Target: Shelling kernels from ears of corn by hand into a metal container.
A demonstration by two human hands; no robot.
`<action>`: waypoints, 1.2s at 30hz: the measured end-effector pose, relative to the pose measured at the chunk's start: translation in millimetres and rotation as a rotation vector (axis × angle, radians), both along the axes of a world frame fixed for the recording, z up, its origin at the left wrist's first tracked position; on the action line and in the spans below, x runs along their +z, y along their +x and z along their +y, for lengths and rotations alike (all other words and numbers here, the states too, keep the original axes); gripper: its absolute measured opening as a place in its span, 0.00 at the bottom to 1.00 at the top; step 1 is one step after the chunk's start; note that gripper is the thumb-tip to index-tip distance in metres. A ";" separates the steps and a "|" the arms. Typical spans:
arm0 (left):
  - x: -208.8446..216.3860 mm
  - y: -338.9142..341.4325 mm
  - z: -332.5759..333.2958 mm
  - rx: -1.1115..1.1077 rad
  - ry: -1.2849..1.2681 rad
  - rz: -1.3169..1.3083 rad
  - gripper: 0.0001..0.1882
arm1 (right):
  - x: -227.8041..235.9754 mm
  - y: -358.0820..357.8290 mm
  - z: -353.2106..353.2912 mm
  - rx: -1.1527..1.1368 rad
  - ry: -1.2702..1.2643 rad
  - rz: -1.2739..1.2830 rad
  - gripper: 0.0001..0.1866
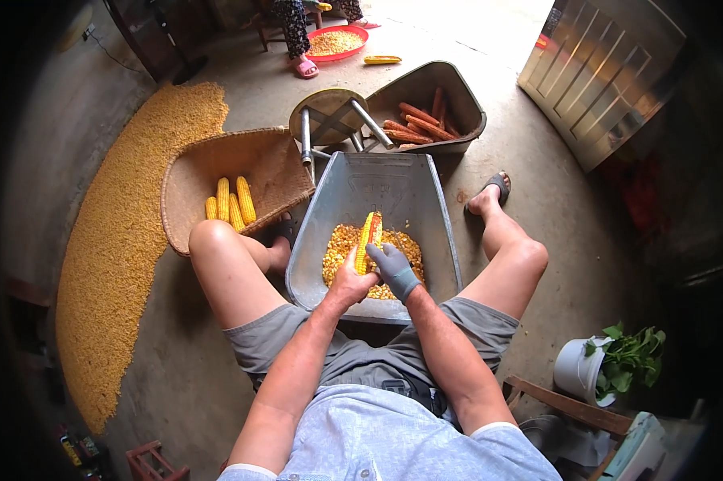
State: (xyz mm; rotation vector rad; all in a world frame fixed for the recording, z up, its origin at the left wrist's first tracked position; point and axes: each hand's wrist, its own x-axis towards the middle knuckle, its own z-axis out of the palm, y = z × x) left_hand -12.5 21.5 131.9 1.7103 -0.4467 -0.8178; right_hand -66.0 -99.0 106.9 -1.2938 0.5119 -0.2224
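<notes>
Both hands meet on one ear of corn [367,240], held upright over a grey metal tub [305,256] between my knees. A reddish strip of bare cob shows along its right side, with yellow kernels on the rest. My bare left hand [352,280] wraps round the lower end. My right hand [393,271], in a grey glove, presses its thumb and fingers against the ear's right side. Loose kernels [413,250] lie in the tub beneath. Several full ears of corn [237,204] rest in a woven basket [189,180] left of the tub.
A long heap of kernels [129,232] covers the floor at left. Beyond the tub stand a tipped metal-legged stool [307,136] and a dark bin [471,96] with reddish cobs [425,120]. Another person's legs [293,32] are behind a red basin [365,40]. A potted plant [578,365] stands right.
</notes>
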 end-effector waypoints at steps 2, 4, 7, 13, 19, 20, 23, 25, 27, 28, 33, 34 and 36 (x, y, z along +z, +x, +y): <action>-2.0 4.3 0.7 0.009 0.048 0.070 0.35 | 20.7 -2.9 -1.4 0.164 -0.010 0.232 0.21; -4.0 4.7 1.5 -0.003 0.096 0.018 0.35 | 21.3 -3.8 2.0 0.177 -0.033 0.232 0.21; -1.8 4.5 -0.2 -0.048 0.138 -0.051 0.33 | 7.0 -1.5 3.1 0.113 0.096 0.199 0.20; 11.3 2.7 -1.4 -0.049 -0.077 0.076 0.34 | 4.9 -5.6 0.2 0.075 0.098 0.063 0.20; 6.8 5.8 0.2 -0.044 -0.030 0.031 0.39 | 15.5 -2.8 1.9 0.182 0.052 0.051 0.21; 2.1 6.9 2.1 -0.043 -0.098 -0.015 0.38 | 16.5 -1.4 4.3 0.199 -0.030 0.001 0.21; 18.1 6.2 -1.9 -0.055 -0.077 0.060 0.33 | 14.9 -6.3 -5.3 0.210 0.027 0.060 0.20; 24.6 4.0 -3.9 -0.042 -0.053 0.105 0.30 | 13.1 -5.7 -6.7 0.172 0.028 0.052 0.18; 23.7 4.2 -2.8 -0.031 -0.045 0.078 0.30 | 12.7 -4.0 -4.0 0.152 0.080 0.011 0.18; 24.2 5.1 -2.1 -0.030 -0.045 0.078 0.30 | 15.5 -3.6 -2.8 0.128 0.131 -0.026 0.19; 19.2 6.5 -1.7 -0.057 -0.039 0.026 0.33 | 17.5 -4.2 -4.0 0.209 -0.032 0.023 0.22; 18.1 7.4 -1.7 -0.056 -0.039 0.027 0.33 | 15.0 -3.7 -3.5 0.213 -0.048 0.012 0.23; 16.2 10.3 -1.6 -0.078 -0.056 0.067 0.35 | 10.4 -3.6 -5.5 0.209 -0.041 0.004 0.24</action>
